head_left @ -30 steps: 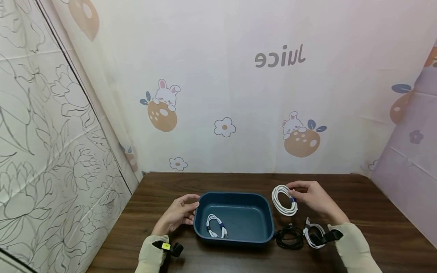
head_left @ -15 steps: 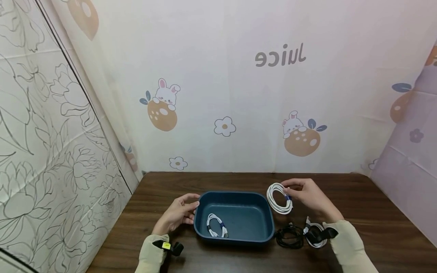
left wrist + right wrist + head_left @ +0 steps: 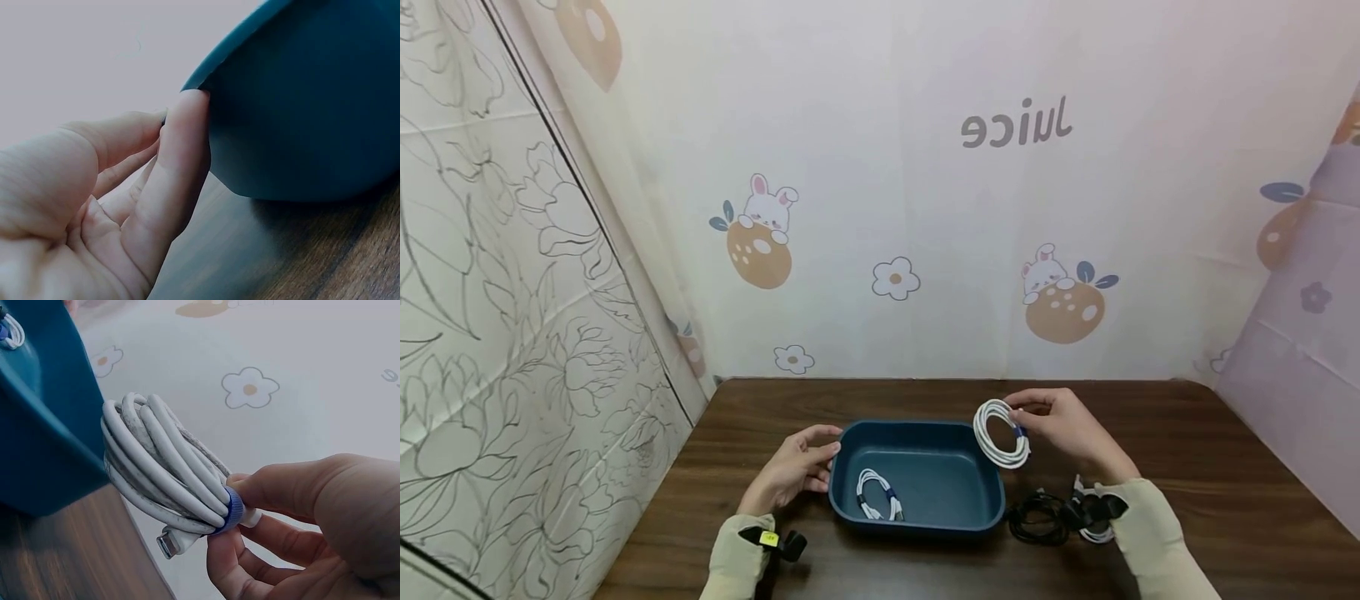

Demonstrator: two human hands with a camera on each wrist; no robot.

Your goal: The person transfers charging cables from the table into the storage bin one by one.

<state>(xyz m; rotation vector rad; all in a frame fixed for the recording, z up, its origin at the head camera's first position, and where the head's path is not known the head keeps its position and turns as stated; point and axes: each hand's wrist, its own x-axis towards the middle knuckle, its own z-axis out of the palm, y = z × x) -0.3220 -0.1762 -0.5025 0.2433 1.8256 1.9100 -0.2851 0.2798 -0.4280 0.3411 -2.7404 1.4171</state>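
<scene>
Here, left hand (image 3: 792, 472) holds a bin (image 3: 936, 492) containing one white cable (image 3: 893, 506); right hand (image 3: 1070, 425) pinches another cable (image 3: 165, 472).

A white cable (image 3: 169, 462), wound in a thick coil and bound by a blue band (image 3: 234, 511), hung tilted from the right hand (image 3: 1067, 425) near the far right corner of a teal bin (image 3: 932, 483). The round-cornered bin sat upright, the left hand (image 3: 793, 471) touching its left end; a smaller white coil (image 3: 895, 507) lay inside, near left.
</scene>
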